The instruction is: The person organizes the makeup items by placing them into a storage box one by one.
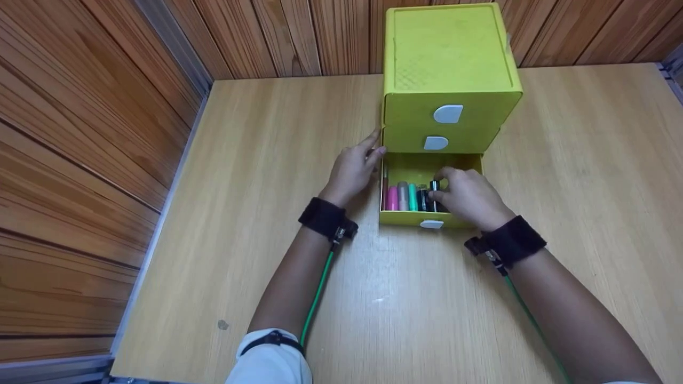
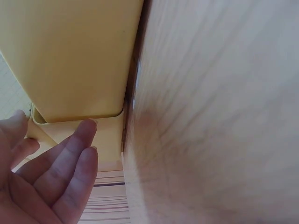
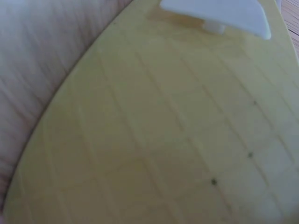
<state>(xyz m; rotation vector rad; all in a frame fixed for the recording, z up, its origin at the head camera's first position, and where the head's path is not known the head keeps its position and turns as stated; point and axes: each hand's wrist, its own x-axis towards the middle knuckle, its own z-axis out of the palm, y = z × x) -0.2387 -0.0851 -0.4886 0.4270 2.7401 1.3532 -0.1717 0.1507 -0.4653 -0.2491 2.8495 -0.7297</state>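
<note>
A yellow-green drawer unit [image 1: 453, 48] stands at the back of the table, its bottom drawer [image 1: 408, 217] pulled out. My right hand [image 1: 472, 197] reaches into that drawer and pinches a black marker-like tube [image 1: 434, 186] between thumb and fingers. Left of it lie other tubes: a pink one [image 1: 392, 198], a grey one [image 1: 402, 196], a green one [image 1: 412, 197] and dark ones [image 1: 423, 198]. My left hand [image 1: 353, 166] is at the unit's left side, fingers extended near its edge. In the left wrist view, the left fingers [image 2: 77, 163] look lightly bent beside the yellow casing and hold nothing.
Two upper drawers with white handles [image 1: 448, 113] are closed. The bottom drawer's white handle [image 3: 219, 14] shows in the right wrist view, above its patterned front. Wood-panelled walls [image 1: 80, 160] border the table [image 1: 256, 176] at the left and back.
</note>
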